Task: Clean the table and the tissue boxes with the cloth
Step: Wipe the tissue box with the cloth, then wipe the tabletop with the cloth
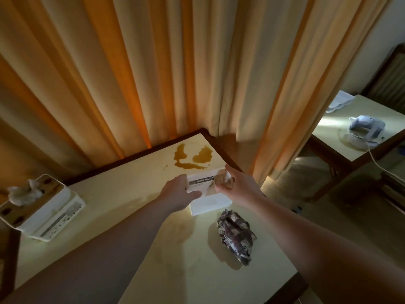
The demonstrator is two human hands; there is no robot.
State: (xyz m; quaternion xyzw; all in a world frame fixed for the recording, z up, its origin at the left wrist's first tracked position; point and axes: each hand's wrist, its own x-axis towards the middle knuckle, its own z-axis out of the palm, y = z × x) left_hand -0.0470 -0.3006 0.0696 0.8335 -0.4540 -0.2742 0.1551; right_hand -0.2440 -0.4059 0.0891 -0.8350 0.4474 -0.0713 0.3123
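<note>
We hold the box [210,194] near the table [122,207] edge at center frame, left hand [178,194] and right hand [234,185] fingers clamped on its sides; spill [192,157] just above, cloth [235,234] lower right.

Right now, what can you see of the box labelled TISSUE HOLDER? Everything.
The white box looks like cardboard, rectangular, with a grey band printed TISSUE HOLDER and a brownish picture on its upper face. It sits near the table's far right edge, just nearer than the brown spill and beyond the crumpled patterned cloth, touching neither. The left hand grips its left end and the right hand holds its right end. Whether it rests on the table or is lifted is unclear.
</note>
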